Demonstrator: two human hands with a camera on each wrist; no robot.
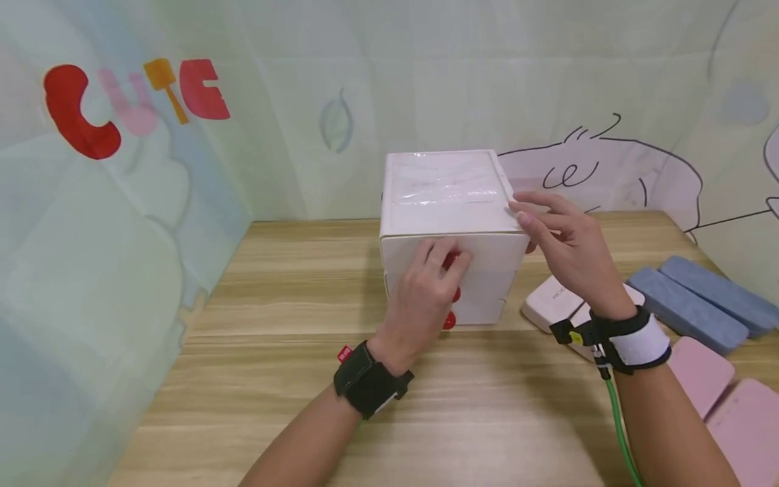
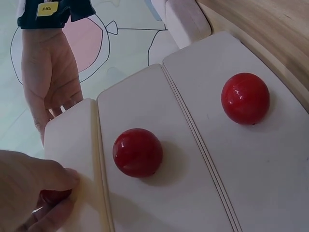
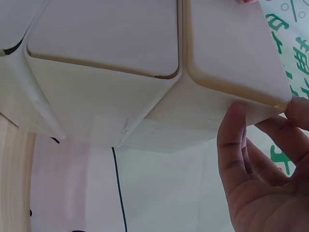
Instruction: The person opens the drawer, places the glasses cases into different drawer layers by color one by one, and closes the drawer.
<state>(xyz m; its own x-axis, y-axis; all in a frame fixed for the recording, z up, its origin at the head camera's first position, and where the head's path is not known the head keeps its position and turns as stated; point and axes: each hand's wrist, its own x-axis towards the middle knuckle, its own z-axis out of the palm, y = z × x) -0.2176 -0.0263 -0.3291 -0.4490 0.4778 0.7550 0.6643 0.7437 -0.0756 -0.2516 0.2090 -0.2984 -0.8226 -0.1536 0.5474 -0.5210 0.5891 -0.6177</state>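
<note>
A white drawer cabinet (image 1: pixel 450 196) stands on the table, three drawers high, each with a round red knob. My left hand (image 1: pixel 426 287) pinches the top knob (image 2: pixel 54 195), mostly covered by the fingers. In the left wrist view, the middle knob (image 2: pixel 137 152) and the bottom knob (image 2: pixel 245 98) are in plain sight. The top drawer's front (image 3: pixel 234 46) stands slightly proud of the one below, showing a beige edge. My right hand (image 1: pixel 566 243) rests its fingertips along the cabinet's upper right edge, and one finger touches the side wall in the right wrist view.
Right of the cabinet lie white box-shaped pieces (image 1: pixel 548 301), partly under my right arm. Beyond them are two blue blocks (image 1: pixel 694 308) and two pink blocks (image 1: pixel 700 375). A green cable (image 1: pixel 617 419) runs from the right wristband. A printed cloth backdrop (image 1: pixel 292 122) borders the wooden table (image 1: pixel 274 352).
</note>
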